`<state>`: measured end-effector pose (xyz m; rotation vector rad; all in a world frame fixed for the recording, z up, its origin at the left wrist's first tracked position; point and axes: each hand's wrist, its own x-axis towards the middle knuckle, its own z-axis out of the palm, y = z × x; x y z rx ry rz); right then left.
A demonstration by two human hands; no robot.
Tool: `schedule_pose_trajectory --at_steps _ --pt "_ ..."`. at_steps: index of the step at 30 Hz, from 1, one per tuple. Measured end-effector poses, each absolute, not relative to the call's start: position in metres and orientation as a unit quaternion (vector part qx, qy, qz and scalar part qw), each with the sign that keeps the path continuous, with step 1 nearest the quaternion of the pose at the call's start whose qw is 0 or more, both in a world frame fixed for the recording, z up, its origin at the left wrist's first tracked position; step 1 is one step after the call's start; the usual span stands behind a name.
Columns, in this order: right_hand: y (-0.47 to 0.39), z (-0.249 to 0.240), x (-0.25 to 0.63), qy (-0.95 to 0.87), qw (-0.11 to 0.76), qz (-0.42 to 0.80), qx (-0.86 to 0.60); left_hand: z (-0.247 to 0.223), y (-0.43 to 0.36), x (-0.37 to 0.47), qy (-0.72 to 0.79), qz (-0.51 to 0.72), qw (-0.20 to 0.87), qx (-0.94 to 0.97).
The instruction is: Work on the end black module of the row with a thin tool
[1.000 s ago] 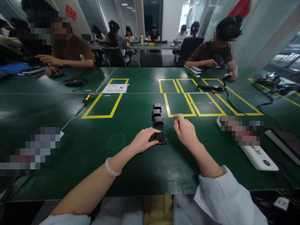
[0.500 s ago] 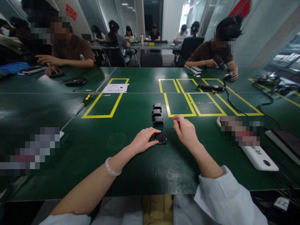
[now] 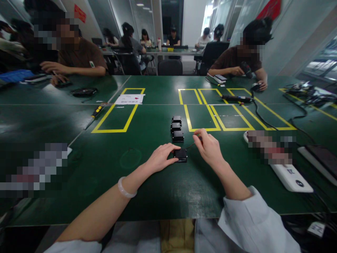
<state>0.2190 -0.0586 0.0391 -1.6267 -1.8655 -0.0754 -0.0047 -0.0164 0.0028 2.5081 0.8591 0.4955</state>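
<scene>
A small black block lies flat on the green table, in front of me. The thumb and fingers of my left hand grip its left side. My right hand pinches a thin dark tool, whose tip reaches the block's upper right corner. Just beyond, three similar black blocks stand in a column: a near one, a middle one and a far one.
Yellow tape outlines mark the table. A white device lies at the right, another pale one at the left. A black corded tool lies farther back. Two people sit across the table.
</scene>
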Motion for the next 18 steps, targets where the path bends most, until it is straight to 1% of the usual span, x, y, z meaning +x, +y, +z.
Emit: schedule_pose_trajectory --at_steps 9,18 --pt "-0.0582 0.0392 0.2177 -0.713 0.316 -0.049 -0.624 0.0026 -0.0159 -0.0052 0.310 0.178 0.219 0.908" --pt "-0.0602 0.0413 0.2186 -0.716 0.316 -0.028 -0.621 0.0035 -0.0159 -0.0046 0.309 0.177 0.220 0.908"
